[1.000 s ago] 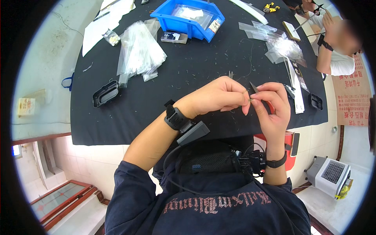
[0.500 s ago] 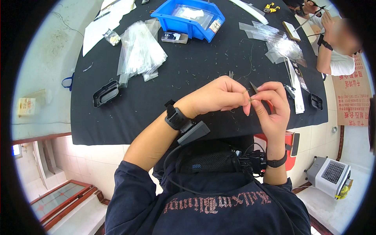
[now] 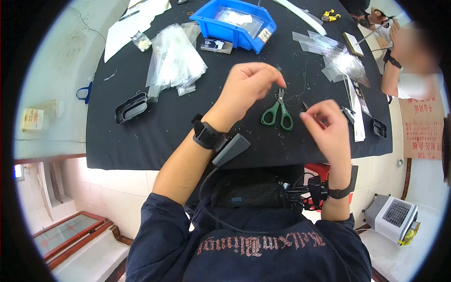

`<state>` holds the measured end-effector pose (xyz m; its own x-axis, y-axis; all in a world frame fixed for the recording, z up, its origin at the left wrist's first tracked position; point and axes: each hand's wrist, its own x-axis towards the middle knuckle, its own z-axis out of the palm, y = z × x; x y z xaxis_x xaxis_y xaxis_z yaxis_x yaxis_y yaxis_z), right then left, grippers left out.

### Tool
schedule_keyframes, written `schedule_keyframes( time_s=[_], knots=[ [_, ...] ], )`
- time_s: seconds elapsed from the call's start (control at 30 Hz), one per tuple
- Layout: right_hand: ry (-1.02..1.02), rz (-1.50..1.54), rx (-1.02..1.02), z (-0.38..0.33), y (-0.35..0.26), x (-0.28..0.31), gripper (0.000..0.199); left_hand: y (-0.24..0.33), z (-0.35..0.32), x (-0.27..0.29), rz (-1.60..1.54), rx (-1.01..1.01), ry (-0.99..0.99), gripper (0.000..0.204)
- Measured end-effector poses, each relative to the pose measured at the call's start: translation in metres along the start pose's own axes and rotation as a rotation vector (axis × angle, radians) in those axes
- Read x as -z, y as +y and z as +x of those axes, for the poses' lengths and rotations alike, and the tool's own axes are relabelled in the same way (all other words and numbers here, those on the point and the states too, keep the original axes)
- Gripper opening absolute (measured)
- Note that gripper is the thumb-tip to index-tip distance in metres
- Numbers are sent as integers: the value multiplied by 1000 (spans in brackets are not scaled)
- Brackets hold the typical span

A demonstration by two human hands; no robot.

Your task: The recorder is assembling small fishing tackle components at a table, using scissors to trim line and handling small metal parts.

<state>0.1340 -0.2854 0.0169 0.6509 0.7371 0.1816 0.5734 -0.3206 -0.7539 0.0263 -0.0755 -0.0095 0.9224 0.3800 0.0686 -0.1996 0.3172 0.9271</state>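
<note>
My left hand (image 3: 251, 87) is above the table's middle, thumb and forefinger pinched. What the pinch holds is too small to make out. Just below those fingertips, green-handled scissors (image 3: 279, 110) lie on the black cloth, tips pointing away from me. To the right, my right hand (image 3: 328, 126) is closed, its fingers curled and the thumb against the forefinger. Any small thing in that grip is hidden. A dark pointed blade (image 3: 305, 106) shows beside its fingertips; whether the hand holds it, I cannot tell. A thin thread (image 3: 305, 77) curves across the cloth beyond the scissors.
Beyond my hands stands a blue bin (image 3: 230, 33) with clear bags, behind a small box (image 3: 216, 45). Clear plastic sleeves lie left (image 3: 176, 61) and right (image 3: 345, 63). Black cases (image 3: 131, 109) (image 3: 378, 128) sit near both sides. Yellow-black pliers (image 3: 330, 16) lie far right, near another person's arm (image 3: 391, 70).
My hands have come apart from their shared pinch. The left moved up and left, uncovering the green scissors; the right stayed near its place, lower and more curled.
</note>
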Motion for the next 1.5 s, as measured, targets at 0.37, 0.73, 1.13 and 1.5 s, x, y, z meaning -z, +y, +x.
schedule_keyframes(
  time_s=[0.37, 0.73, 1.13, 1.5],
  knots=[
    [-81, -614, -122, 5, -29, -48, 41, -8, 3, 0, 257, -222, 279, 19],
    [-271, -714, -272, 17, -37, -25, 44, -23, 7, -4, 142, 27, 71, 23],
    [-276, -758, -230, 14, -34, -23, 46, -36, 5, -8, 594, -60, -84, 19],
    [-251, -747, -231, 13, -32, -23, 47, -38, 4, -8, 828, -256, -74, 19]
  ],
)
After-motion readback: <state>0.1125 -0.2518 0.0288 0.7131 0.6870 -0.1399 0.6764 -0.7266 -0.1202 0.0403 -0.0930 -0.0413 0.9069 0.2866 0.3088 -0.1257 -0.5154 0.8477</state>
